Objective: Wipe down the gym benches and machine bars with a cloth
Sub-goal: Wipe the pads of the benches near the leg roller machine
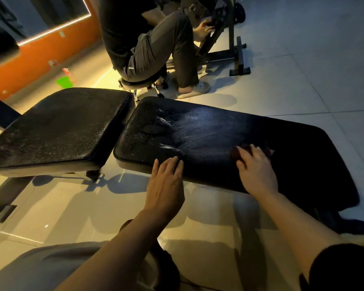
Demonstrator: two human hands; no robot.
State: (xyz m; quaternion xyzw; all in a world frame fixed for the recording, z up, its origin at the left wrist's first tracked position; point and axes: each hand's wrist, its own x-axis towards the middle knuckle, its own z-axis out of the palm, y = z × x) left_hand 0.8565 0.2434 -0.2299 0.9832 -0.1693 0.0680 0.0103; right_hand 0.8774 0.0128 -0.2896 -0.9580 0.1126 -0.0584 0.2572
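A black padded gym bench lies across the middle, in two pads: a long back pad on the right and a seat pad on the left. Wet streaks and droplets shine on the back pad's left half. My right hand presses a dark reddish cloth flat onto the back pad, the cloth mostly hidden under the fingers. My left hand rests with straight fingers on the pad's near edge, holding nothing.
Another person sits on a small wheeled stool just behind the bench, with a hand on a black machine frame. A green bucket with a spray bottle stands by the orange wall. Tiled floor surrounds the bench.
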